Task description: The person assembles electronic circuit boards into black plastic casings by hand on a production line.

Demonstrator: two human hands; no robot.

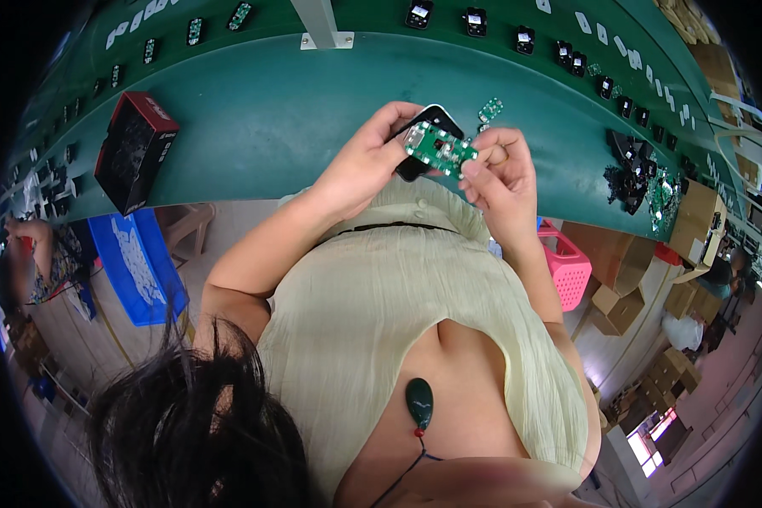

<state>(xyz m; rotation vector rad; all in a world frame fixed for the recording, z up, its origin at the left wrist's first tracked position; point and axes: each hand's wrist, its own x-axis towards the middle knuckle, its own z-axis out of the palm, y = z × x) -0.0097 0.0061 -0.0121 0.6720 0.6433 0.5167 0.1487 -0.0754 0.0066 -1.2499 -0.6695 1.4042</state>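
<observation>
My left hand (362,159) is wrapped round a small black housing with a pale rim (437,116), held above the near edge of the green table. Over this housing lies a green circuit board (436,149) with metal contacts, hiding much of it. The fingers of my right hand (501,173) pinch the board's right end, while my left thumb rests by its left end. Whether the board touches the housing I cannot tell. A second green circuit board (490,109) lies on the table just beyond my right hand.
To the left stands an open black and red box (135,152). Black parts (632,169) and small green boards (663,199) are heaped at right. A higher green strip holds rows of housings (476,22), beside a metal post (317,21). Below are a blue tray (135,267) and pink basket (567,271).
</observation>
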